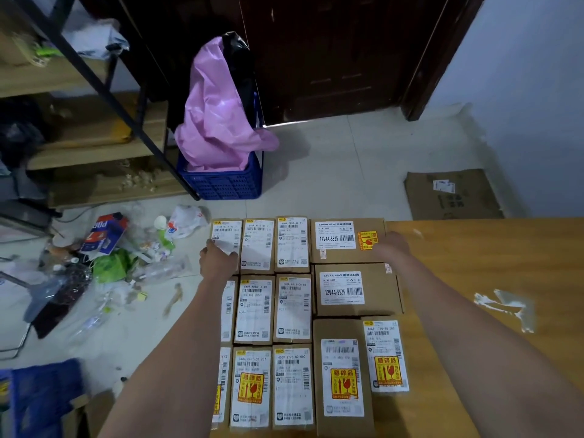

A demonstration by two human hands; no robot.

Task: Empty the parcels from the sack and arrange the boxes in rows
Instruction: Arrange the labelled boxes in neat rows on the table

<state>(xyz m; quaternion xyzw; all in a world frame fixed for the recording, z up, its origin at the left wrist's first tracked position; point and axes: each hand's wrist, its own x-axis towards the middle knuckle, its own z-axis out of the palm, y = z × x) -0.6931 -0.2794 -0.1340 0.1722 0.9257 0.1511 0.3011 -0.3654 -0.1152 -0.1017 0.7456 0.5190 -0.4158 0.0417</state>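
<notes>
Wooden table (474,263) | left hand (218,259) flat on far-left box (226,237) | right hand (392,248) flat on adapter box (335,238)

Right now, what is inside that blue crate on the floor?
A crumpled pink plastic bag stands in the blue crate, with a black bag behind it. They hide whatever lies beneath them.

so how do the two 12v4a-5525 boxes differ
The far 12V4A box carries an orange-yellow fragile sticker beside its white label; the near 12V4A box shows none. The right hand rests on the far box's right end; nothing touches the near one. Both are brown cartons, lying flat, labels up, in one column on the table.
</notes>
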